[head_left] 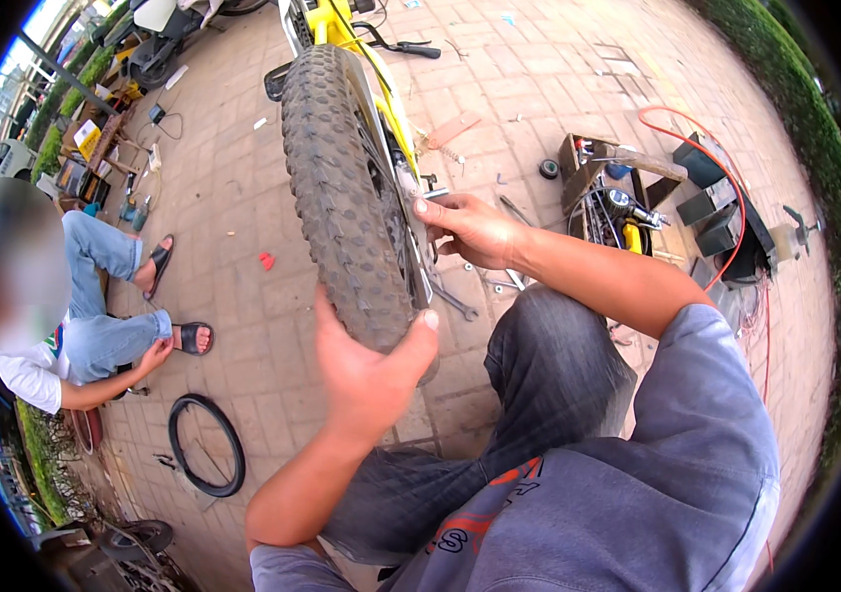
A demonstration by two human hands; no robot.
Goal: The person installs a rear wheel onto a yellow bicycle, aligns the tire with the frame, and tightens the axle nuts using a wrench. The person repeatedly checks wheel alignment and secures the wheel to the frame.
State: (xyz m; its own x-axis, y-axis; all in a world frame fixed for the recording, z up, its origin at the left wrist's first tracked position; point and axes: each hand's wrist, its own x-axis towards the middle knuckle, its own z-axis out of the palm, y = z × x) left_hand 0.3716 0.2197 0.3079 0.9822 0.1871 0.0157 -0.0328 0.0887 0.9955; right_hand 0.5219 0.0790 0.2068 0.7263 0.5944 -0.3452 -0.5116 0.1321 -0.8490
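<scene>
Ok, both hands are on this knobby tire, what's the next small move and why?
Probably turn the tire slightly with the left hand, which already cups the tread, while the right hand steadies the rim side near the frame; the wrench lies below.

Tyre: point(342, 187) wide, black, knobby tread, mounted on a wheel standing upright on the brick pavement, running from the upper middle down to the centre.
Rim: point(411, 212) silver metal, seen on the right side of the tyre (only a narrow part is visible).
Frame: point(342, 25) yellow, above the wheel at the top edge.
Contact: the left hand point(366, 370) grips the tread at the bottom; the right hand point(470, 229) touches the rim side.
</scene>
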